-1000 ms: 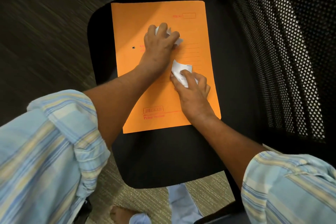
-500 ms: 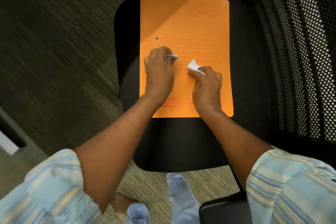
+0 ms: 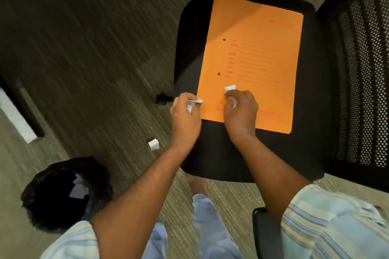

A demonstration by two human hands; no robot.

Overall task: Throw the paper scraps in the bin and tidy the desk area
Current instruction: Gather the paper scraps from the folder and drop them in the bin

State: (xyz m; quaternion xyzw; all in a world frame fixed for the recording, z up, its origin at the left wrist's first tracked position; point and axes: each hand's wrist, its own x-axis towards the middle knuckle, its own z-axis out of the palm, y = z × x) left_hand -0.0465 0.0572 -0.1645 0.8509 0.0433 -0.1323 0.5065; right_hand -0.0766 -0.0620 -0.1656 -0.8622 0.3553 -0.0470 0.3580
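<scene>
Your left hand (image 3: 185,115) fingers pinch one scrap (image 3: 194,102); right hand (image 3: 241,111) fingers clench another scrap (image 3: 230,88), both over the folder (image 3: 252,59) on the chair (image 3: 212,153). Keep both grips tight, swing left to the bin (image 3: 42,202), release inside. One loose scrap (image 3: 153,144) waits on the floor.

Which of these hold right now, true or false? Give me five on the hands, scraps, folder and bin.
1. Both hands hold paper scraps: left hand, right hand. True.
2. The orange folder lies on the floor. False: it lies on the black chair seat.
3. A loose scrap lies on the carpet. True.
4. The bin holds no paper. False: white pieces show inside it.
5. The folder is blue. False: orange.
</scene>
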